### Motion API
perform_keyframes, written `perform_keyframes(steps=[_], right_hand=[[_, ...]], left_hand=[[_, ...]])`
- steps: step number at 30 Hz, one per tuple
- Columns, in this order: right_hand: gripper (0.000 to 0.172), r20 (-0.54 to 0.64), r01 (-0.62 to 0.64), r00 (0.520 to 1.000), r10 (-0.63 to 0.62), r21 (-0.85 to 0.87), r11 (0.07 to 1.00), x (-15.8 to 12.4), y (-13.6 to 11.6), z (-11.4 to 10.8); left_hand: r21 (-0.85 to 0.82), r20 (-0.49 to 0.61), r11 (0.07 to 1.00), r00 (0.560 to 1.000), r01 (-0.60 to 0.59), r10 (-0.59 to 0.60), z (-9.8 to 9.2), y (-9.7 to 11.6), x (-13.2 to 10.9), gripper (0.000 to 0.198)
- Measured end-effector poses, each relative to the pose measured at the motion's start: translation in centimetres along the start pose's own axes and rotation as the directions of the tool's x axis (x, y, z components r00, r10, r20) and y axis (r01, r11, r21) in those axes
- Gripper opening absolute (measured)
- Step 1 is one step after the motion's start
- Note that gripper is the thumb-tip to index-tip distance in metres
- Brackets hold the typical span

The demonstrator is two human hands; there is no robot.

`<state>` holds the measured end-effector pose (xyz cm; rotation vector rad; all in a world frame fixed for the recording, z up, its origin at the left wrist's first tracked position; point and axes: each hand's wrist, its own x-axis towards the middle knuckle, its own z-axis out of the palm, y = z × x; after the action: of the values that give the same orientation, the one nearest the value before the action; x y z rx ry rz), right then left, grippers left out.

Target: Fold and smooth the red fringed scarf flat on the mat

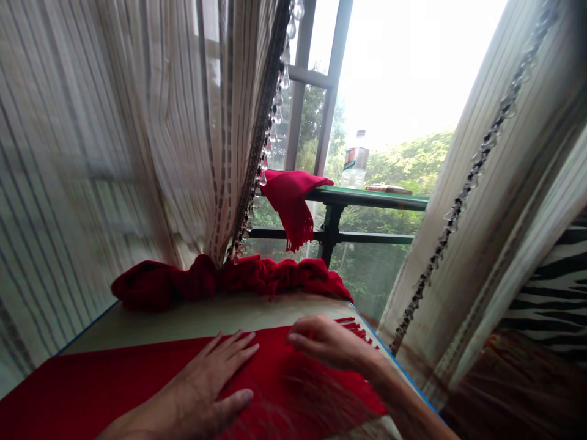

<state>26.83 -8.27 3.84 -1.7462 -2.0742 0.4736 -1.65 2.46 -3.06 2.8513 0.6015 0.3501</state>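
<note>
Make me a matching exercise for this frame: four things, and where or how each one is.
Things:
1. Left hand
2. Right hand
3. Bottle
4. Bunched red cloth

Place or state:
A. Standing on the railing
B. Fingers curled, near the fringe
C. Along the far end of the table
D. Fingers spread over the flat red cloth

Pairs: 1-D, 2-B, 3-A, 4-C
</note>
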Motion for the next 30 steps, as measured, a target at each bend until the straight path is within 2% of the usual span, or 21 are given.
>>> perform_keyframes(steps=[3,5,7,9,12,14,18,22,25,28,30], right_hand=[[0.020,0.106,0.160,0.980,-0.166,0.064,0.985,0.5,-2.6,2.3],[0.018,0.126,0.178,0.975,-0.183,0.047,0.983,0.4,-2.5,2.5],[0.028,0.106,0.118,0.987,-0.117,-0.004,0.993,0.1,-1.0,1.5],[0.037,0.068,-0.005,0.998,0.009,-0.057,0.998,-0.4,1.4,-0.1],[0.048,0.013,-0.160,0.987,0.162,-0.108,0.981,-1.0,4.7,-2.4],[0.048,-0.065,-0.194,0.980,0.187,-0.123,0.973,-1.0,5.7,-2.9],[0.038,-0.223,-0.103,0.972,0.076,-0.109,0.989,0.1,4.4,-1.4],[0.026,-0.230,0.022,0.972,-0.043,-0.094,0.995,1.0,2.5,0.9],[0.025,-0.260,0.038,0.964,-0.062,-0.097,0.995,1.2,2.3,1.5],[0.027,-0.318,0.020,0.947,-0.049,-0.094,0.995,1.3,2.8,1.6],[0.025,-0.290,0.018,0.956,-0.043,-0.090,0.996,1.3,3.2,1.7]], left_hand=[[0.020,-0.046,1.000,0.999,0.002,-0.001,-0.2,0.4,0.0,0.061],[0.029,-0.035,1.000,0.999,0.012,-0.011,-0.7,0.9,0.0,0.062],[0.029,0.021,0.999,0.999,0.039,-0.040,-1.3,1.5,0.0,0.062],[0.019,0.074,0.997,0.995,0.072,-0.073,-1.7,1.8,0.1,0.063],[-0.013,0.092,0.996,0.992,0.086,-0.084,-1.6,1.6,0.2,0.065],[-0.035,0.088,0.997,0.994,0.066,-0.062,-1.1,0.9,0.3,0.065],[-0.050,0.071,0.998,0.997,0.021,-0.018,0.0,-0.3,0.2,0.064],[-0.037,0.123,0.996,0.989,0.082,-0.077,-0.2,0.1,0.2,0.067],[-0.045,0.121,0.993,0.987,0.113,-0.107,-0.7,0.9,0.2,0.068],[-0.063,0.051,0.995,0.996,0.077,-0.074,-1.0,1.5,0.3,0.068],[-0.063,0.033,0.996,0.998,0.060,-0.058,-1.1,1.6,0.4,0.066]])
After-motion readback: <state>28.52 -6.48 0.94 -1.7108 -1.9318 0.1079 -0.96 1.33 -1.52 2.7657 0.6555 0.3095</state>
